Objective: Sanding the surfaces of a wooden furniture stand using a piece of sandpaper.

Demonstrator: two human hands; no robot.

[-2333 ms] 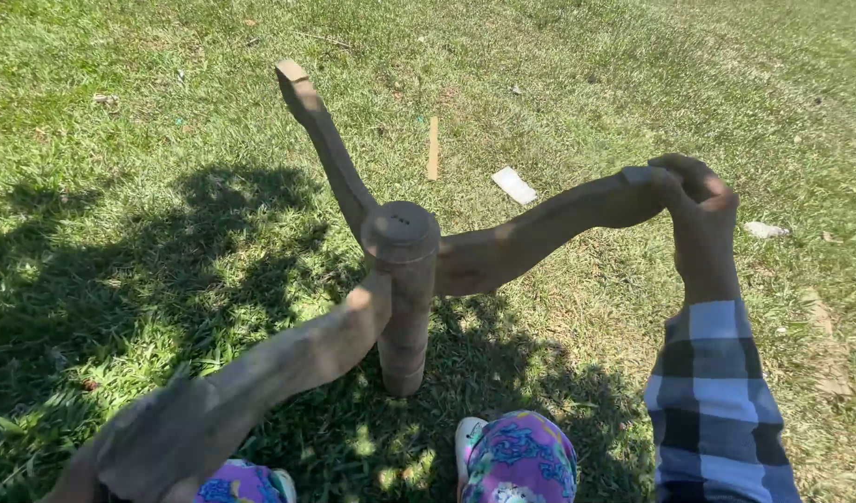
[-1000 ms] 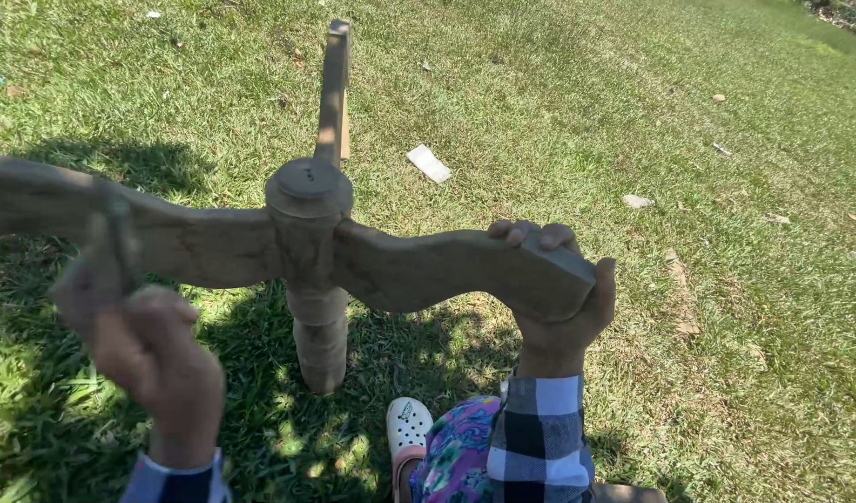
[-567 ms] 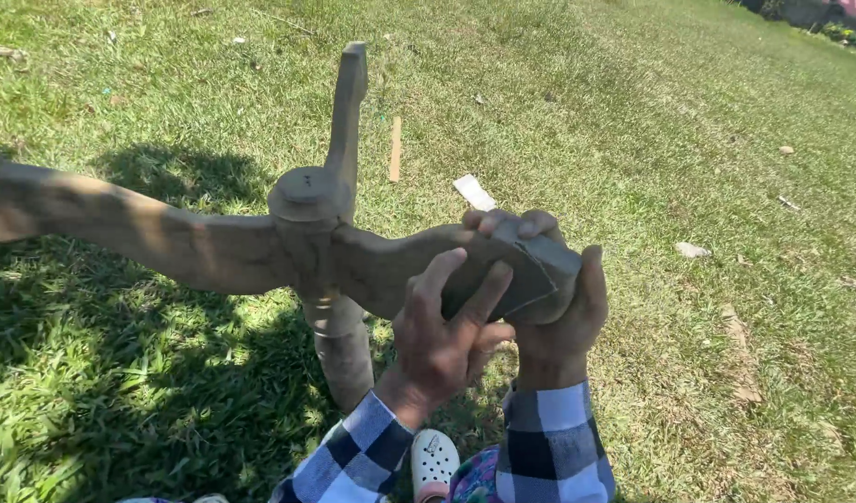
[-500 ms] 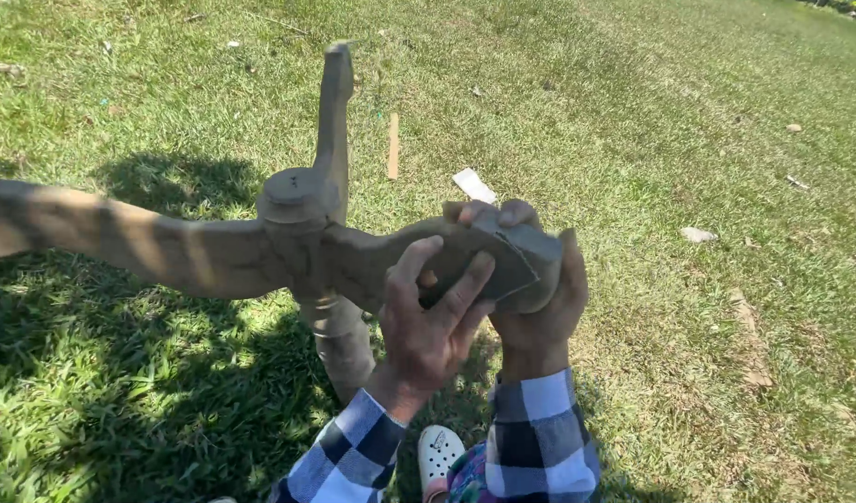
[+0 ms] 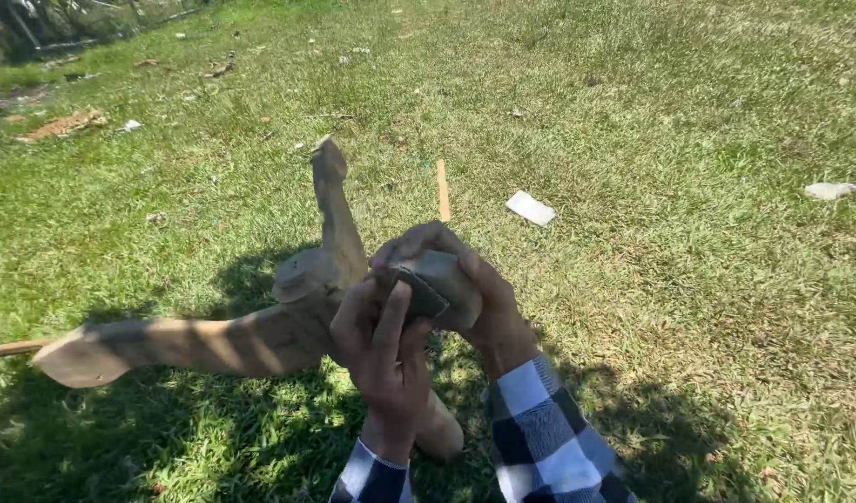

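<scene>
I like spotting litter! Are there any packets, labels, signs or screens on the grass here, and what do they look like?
No signs, screens or clear labels.
White flat piece: on the grass beyond the hands, roughly rectangular, maybe paper or a wrapper.
Pale crumpled scrap: far right on the grass, whitish, too small to tell what it is.

Open grass point(image 5: 688, 307) to the right gives free passage. Left of the hands, one wooden leg point(image 5: 181, 345) bars low passage; another leg point(image 5: 335, 210) rises ahead. A stick point(image 5: 442, 189) and white scrap point(image 5: 530, 208) lie beyond, well apart.
</scene>
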